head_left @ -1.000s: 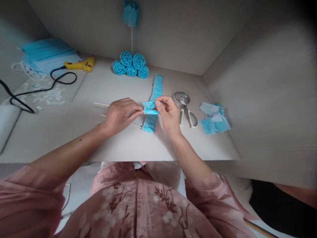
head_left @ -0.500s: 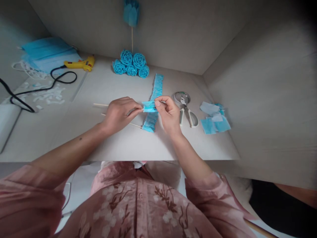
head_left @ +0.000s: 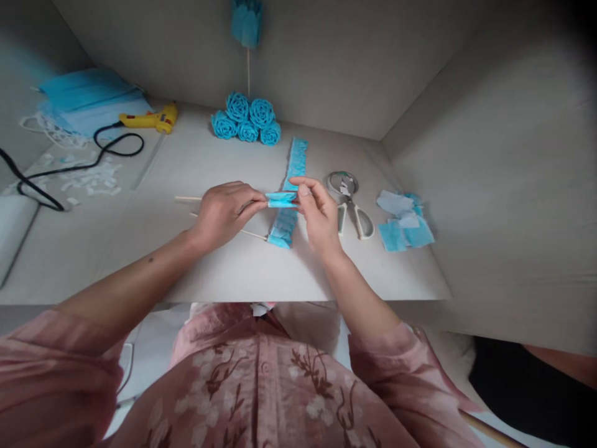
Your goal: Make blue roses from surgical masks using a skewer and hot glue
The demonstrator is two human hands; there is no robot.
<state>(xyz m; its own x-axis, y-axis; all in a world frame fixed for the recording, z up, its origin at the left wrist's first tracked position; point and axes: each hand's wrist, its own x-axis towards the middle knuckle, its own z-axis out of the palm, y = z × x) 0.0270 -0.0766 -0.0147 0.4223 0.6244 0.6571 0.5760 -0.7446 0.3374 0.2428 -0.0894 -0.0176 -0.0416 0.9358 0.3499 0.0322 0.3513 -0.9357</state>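
Observation:
A small folded piece of blue face-mask fabric (head_left: 281,200) is held between my two hands above the table. My left hand (head_left: 228,208) pinches its left end, and a thin wooden stick (head_left: 186,198) juts out to the left behind that hand. The right end lies between the thumb and fingers of my right hand (head_left: 317,208). Underneath, a long ruffled blue strip (head_left: 297,158) lies on the table, partly hidden by the fabric and my right hand. Another wooden stick (head_left: 253,234) reaches the strip's near end.
Rolled blue fabric flowers (head_left: 247,118) are stacked at the back, below an upright blue flower on a stick (head_left: 245,25). Scissors (head_left: 357,218) and blue scraps (head_left: 405,227) lie right. A yellow glue gun (head_left: 152,118), face masks (head_left: 93,96) and white clippings (head_left: 93,177) lie left.
The fabric piece between my hands is now narrower, folded closer together. My right fingers have shifted slightly on its right end. My left hand has hardly moved.

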